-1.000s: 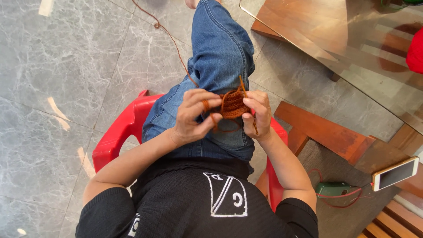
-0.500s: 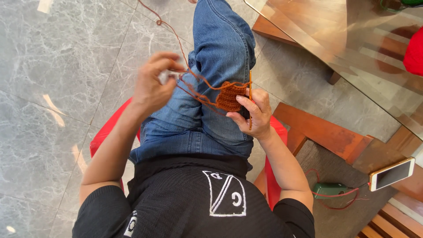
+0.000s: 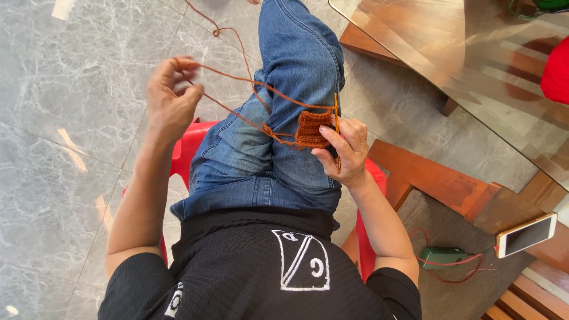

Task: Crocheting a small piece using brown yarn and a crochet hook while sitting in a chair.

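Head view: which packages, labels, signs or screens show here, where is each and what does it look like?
Phone: lower right, flat on a wooden surface, slim rectangle, pale gold edge, screen dark.
Shirt patch: bottom centre on the black shirt, white-outlined slanted rectangle with white marks.
Small white patch: shirt's lower left edge, partly cut off.
No packages or signs.

I see bright, even daylight. Pale glare patches lie on the marble floor [image 3: 71,148] at the left. The glass tabletop [image 3: 474,65] at upper right carries a washed-out sheen with soft reflections. Shadows are weak and diffuse, darkest under the red chair [image 3: 189,148]. Focus is sharp at centre. The left hand [image 3: 172,98] shows slight motion blur. Wide-angle stretch bends the edges.
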